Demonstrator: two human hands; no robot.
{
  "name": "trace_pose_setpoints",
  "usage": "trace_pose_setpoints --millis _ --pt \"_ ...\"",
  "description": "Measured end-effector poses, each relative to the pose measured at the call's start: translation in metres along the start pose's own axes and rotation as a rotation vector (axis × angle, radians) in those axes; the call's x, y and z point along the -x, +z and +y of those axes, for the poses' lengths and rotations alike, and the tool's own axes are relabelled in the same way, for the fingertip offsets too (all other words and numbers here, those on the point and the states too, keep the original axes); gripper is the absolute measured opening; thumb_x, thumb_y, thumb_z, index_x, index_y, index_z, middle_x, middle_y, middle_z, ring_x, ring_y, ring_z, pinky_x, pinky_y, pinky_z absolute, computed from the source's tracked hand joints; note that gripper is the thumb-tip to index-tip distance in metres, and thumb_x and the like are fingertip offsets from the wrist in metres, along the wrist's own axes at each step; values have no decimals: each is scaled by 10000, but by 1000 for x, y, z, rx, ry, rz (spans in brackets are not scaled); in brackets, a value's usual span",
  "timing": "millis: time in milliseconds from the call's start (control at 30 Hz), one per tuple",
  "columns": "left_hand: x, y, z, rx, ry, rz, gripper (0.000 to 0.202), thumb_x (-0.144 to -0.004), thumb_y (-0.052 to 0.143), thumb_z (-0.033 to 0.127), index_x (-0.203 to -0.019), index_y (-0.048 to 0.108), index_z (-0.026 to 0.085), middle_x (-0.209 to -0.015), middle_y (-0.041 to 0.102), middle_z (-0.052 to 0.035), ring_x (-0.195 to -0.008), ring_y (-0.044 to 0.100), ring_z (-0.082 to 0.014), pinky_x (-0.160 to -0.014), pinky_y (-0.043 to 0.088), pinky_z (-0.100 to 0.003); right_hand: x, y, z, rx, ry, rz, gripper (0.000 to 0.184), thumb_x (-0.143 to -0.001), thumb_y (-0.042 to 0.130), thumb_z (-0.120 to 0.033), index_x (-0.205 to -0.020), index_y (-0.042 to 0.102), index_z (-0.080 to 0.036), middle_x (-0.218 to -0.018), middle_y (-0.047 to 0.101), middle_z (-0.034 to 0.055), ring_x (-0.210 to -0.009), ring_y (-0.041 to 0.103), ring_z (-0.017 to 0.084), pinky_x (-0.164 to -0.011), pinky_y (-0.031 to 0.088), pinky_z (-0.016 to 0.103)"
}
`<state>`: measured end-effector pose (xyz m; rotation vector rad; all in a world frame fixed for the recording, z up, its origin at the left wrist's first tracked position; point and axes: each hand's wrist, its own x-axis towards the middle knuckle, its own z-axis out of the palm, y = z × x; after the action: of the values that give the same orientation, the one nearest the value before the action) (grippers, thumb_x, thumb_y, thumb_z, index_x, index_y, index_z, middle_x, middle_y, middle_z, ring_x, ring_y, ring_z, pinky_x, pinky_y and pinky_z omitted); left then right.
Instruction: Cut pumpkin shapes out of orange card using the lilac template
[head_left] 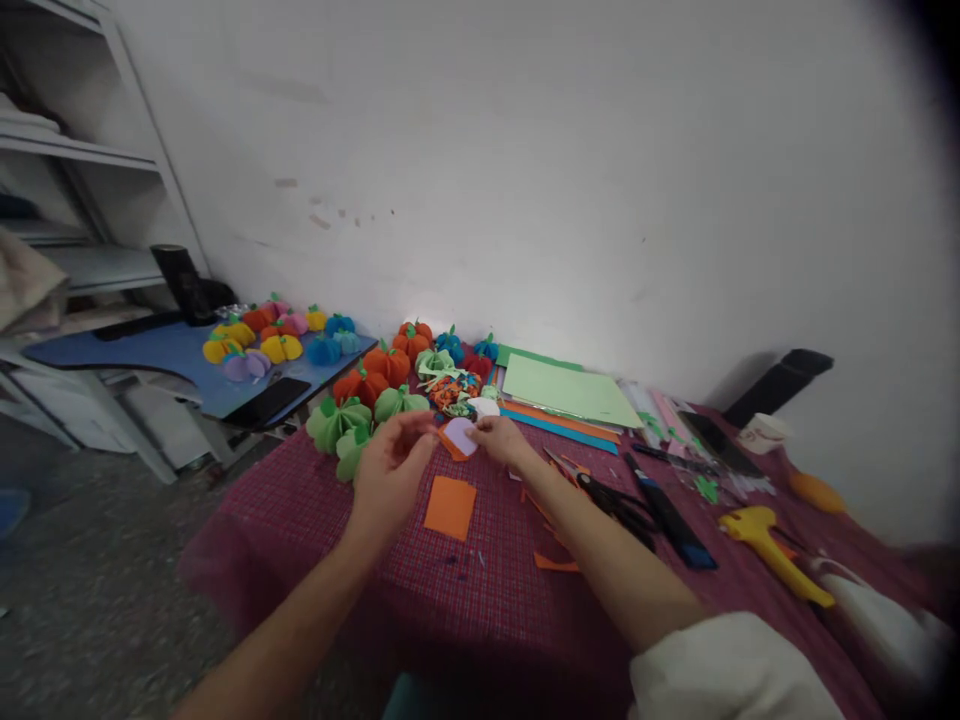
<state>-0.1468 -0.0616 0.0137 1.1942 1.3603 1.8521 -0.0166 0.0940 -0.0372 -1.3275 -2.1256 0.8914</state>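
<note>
My right hand pinches the edge of a white paper circle, with a piece of orange paper showing behind and below it. Close to the left side of these papers is my left hand, its thumb and fingers apart; whether a fingertip touches the orange paper is hard to see. A stack of orange paper squares lies on the cloth below my hands. Another white paper piece is just beyond them, beside a heap of orange and green paper scraps.
Green paper pumpkins and orange ones stand left. Coloured sheets lie behind. Scissors, a blue-black cutter and a yellow glue gun lie right. More paper pumpkins cover part of a blue table.
</note>
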Motion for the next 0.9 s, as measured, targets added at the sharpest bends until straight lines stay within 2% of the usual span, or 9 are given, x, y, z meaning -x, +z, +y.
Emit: trace_pose_setpoints --millis 133,233,333,367,433,500,600,800,900 --pt "26 -23 -32 -288 -13 -40 237 -770 501 310 -948 583 178 -882 623 -40 -799 574 -155 -723 443 -281 -8 11 -6 184 20 36 165 -730 585 -295 -753 657 -149 -727 638 48 -693 562 159 -608 389 238" --pt "42 -25 -47 -644 67 -143 230 -786 468 287 -958 591 197 -942 628 -50 -885 558 -186 -790 410 -338 1 10 -10 292 -3 48 240 -708 609 -276 -903 635 -140 -914 628 108 -859 559 220 -713 395 279" --pt "52 -20 -53 -966 128 -197 282 -784 476 296 -1035 574 213 -991 620 -58 -951 522 -227 -829 357 -405 20 8 -15 355 -81 35 369 -758 558 -277 -1101 544 -141 -1115 545 145 -985 511 238 -798 372 312" --pt "54 -17 -54 -1044 140 -199 308 -781 483 315 -1057 568 210 -1003 614 -67 -966 509 -239 -833 345 -415 28 8 -17 363 -123 2 353 -779 534 -286 -1108 542 -156 -1114 547 129 -989 510 225 -811 368 306" --pt "57 -14 -55 -1153 155 -197 337 -775 493 356 -1063 573 199 -1027 597 -90 -989 482 -254 -837 329 -420 44 9 -20 365 -203 -115 274 -760 564 -319 -994 610 -184 -968 611 73 -872 558 185 -765 391 270" --pt "58 -12 -55 -1215 160 -198 345 -772 496 383 -1048 585 194 -1048 579 -103 -1004 461 -261 -840 317 -415 57 11 -22 363 -259 -199 296 -725 606 -317 -990 621 -186 -949 615 61 -837 567 165 -741 401 247" --pt "58 -11 -56 -1249 156 -199 331 -768 504 395 -1028 592 210 -1049 568 -92 -1007 447 -259 -840 305 -407 67 13 -21 355 -297 -247 360 -707 619 -268 -1053 606 -170 -1007 601 79 -867 559 170 -753 402 252" --pt "57 -10 -56 -1206 103 -202 261 -742 544 377 -948 605 230 -989 577 -61 -969 458 -238 -817 300 -388 68 15 -15 307 -298 -251 348 -702 621 -239 -1036 617 -143 -926 613 79 -800 567 168 -716 421 260" --pt "55 -8 -55 -1159 57 -206 217 -725 564 352 -901 602 230 -941 590 -45 -951 466 -229 -804 299 -376 68 15 -11 276 -313 -243 382 -701 627 -234 -1072 596 -146 -962 599 78 -826 564 164 -737 426 257"
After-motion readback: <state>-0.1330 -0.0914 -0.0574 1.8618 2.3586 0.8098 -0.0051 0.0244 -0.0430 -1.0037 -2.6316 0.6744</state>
